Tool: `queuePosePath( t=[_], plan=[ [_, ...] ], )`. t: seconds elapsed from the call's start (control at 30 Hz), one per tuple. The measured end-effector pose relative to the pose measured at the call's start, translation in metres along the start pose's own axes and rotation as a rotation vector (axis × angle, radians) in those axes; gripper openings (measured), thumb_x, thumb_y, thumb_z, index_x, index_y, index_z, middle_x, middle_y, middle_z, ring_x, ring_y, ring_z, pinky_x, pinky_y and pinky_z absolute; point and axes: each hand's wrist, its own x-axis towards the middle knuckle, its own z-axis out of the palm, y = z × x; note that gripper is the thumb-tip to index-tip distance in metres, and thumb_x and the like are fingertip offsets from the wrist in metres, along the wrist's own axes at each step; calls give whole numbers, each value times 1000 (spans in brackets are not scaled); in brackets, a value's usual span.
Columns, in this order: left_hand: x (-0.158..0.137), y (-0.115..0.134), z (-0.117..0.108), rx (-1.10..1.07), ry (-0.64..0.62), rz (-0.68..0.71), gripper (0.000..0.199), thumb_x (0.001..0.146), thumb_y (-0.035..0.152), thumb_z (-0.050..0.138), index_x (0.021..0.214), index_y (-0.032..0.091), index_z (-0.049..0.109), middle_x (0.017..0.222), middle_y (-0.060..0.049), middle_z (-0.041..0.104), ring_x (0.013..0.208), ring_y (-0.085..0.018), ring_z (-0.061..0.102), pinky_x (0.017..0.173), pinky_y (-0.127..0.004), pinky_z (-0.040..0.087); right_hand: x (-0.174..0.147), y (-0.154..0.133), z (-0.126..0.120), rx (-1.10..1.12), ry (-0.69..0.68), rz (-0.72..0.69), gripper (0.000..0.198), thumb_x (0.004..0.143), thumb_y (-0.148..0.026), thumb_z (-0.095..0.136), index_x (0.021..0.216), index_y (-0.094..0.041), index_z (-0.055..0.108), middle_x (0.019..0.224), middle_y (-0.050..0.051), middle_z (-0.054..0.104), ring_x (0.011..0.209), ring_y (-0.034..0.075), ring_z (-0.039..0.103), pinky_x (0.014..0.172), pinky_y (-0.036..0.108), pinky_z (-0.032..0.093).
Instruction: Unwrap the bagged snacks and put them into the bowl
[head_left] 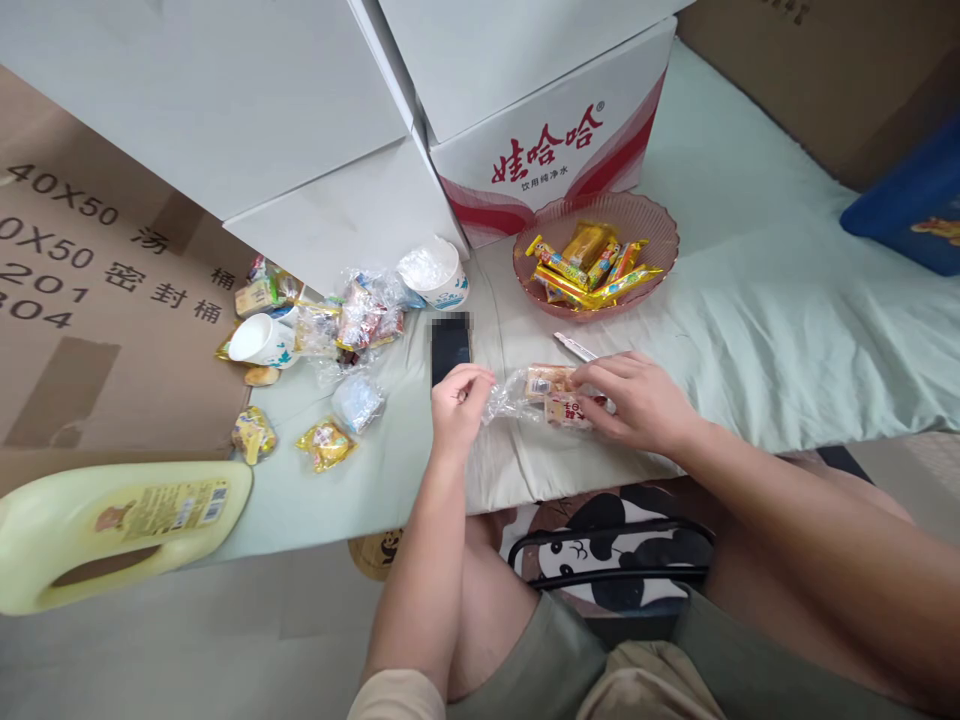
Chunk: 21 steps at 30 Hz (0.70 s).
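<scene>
A clear plastic bag [511, 396] with small wrapped snack packets [551, 381] inside lies at the front of the cloth-covered table. My left hand [459, 402] pinches the bag's gathered left end between thumb and fingers. Over the right part of the packets rests my right hand [634, 402], its fingers curled round them and partly hiding them. Just beyond my right fingers is a thin white stick-like item [574, 347]. Close behind my left hand lies a dark phone [451, 345].
A pink ribbed bowl [667, 262] holds several yellow-wrapped snack sticks. Snack packets and paper cups [262, 341] cluster at the left, near a pale yellow bottle [45, 520]. White boxes [555, 150] stand at the back. A blue container [911, 205] is far right.
</scene>
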Motion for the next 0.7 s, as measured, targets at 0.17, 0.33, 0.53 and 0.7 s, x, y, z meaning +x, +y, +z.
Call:
queuePosePath(
  t=[0.17,0.33,0.53,0.7],
  plan=[
    [-3,2,3,192,-194,44,44,71,27,75,114,23,71,115,-8,73,106,-24,68,88,-35,53,-1,0,1,48,-114,-148,32,86,-22,56,117,-23,65,133,9,70,128,31,60,102,47,42],
    [-5,0,7,248,-285,-91,18,76,25,69,92,21,75,76,-1,71,66,-15,63,62,-27,48,-2,0,4,-128,-74,-90,35,89,-18,58,124,-25,64,132,11,68,124,33,58,97,46,42],
    [-3,0,8,119,-205,-159,13,80,32,64,77,20,66,67,1,65,54,-12,54,53,-24,43,-2,2,6,-229,-11,-54,21,95,-16,53,102,-24,71,101,9,72,90,26,60,76,38,40],
    [-4,-1,8,4,-227,-238,16,82,36,64,77,21,61,69,0,66,57,-13,59,53,-25,47,-1,2,8,-137,-115,-141,27,96,-15,53,112,-25,72,109,6,74,99,25,62,80,39,41]
  ],
)
